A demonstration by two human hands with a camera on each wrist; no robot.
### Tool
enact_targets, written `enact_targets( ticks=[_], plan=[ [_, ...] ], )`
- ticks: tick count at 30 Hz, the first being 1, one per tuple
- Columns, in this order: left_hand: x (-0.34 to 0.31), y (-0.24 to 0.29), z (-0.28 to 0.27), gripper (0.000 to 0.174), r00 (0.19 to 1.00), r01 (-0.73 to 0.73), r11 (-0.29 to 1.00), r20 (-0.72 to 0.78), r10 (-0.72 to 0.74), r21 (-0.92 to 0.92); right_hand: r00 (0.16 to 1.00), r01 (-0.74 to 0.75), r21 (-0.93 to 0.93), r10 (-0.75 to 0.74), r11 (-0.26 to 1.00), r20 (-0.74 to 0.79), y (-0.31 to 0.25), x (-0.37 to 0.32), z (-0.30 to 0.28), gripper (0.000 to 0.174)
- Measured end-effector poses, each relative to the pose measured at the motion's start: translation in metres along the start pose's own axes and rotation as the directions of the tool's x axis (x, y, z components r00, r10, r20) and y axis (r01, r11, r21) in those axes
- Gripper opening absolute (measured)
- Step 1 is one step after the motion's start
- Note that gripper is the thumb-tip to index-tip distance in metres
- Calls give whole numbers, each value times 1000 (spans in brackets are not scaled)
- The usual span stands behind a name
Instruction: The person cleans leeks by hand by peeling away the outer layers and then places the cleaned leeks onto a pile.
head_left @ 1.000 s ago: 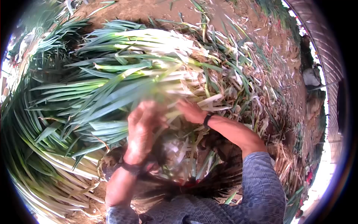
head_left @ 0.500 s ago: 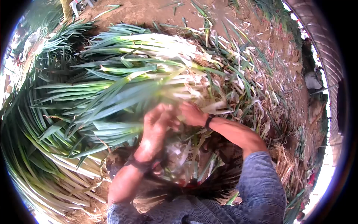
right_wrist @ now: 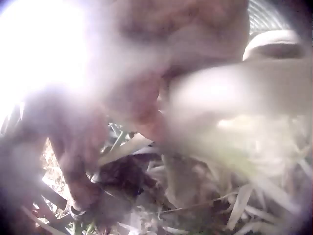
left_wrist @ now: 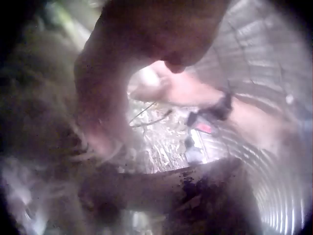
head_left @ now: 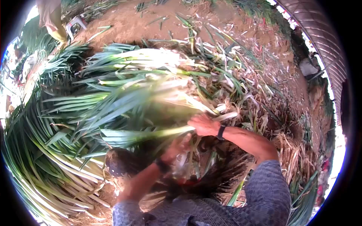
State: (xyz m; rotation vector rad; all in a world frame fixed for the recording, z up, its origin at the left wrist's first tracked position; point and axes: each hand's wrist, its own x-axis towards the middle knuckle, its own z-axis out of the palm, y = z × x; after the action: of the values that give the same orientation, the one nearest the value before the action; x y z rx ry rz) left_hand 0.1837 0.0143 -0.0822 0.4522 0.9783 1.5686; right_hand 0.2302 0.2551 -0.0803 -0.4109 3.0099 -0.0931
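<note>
In the head view my right hand (head_left: 205,125) grips a long green onion (head_left: 171,132) by its pale shaft. Its leaves (head_left: 120,138) fan out to the left, and the white root end (head_left: 229,115) sticks out past the hand. Just below the shaft is my left hand (head_left: 176,147), blurred, with its fingers pointing up toward it. The right wrist view shows the left hand's fingers (right_wrist: 78,181) hanging loosely extended over leaf scraps, near the blurred right hand (right_wrist: 190,34). A dark, close view of the left hand (left_wrist: 117,63) fills the left wrist view.
A large heap of green onions (head_left: 113,98) lies ahead and to the left, with more stalks (head_left: 64,177) at the lower left. Peeled skins and trimmings (head_left: 241,94) litter the soil on the right. At the upper left a person (head_left: 51,19) stands beside a grey stool (head_left: 76,25).
My left hand has dropped down and right, off the green onion's shaft. The right hand has shifted slightly down and right with the onion. The head view now shows more ground, the stool and a person.
</note>
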Motion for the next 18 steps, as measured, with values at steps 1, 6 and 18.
enact_targets(
  ticks=[1, 6, 18],
  plan=[
    [1, -2, 6, 76, 984, 137, 991, -118, -134, 11, 1000, -7, -62, 6, 998, -21, 3, -5, -8, 9],
    [29, 28, 91, 73, 926, -263, 783, -375, 42, -564, 952, -238, -57, 244, 970, 186, -29, -45, -143, 22],
    [76, 136, 251, 35, 868, -484, 771, -341, 361, -414, 801, -572, -149, 509, 807, -316, -67, -174, -312, 34]
  ],
)
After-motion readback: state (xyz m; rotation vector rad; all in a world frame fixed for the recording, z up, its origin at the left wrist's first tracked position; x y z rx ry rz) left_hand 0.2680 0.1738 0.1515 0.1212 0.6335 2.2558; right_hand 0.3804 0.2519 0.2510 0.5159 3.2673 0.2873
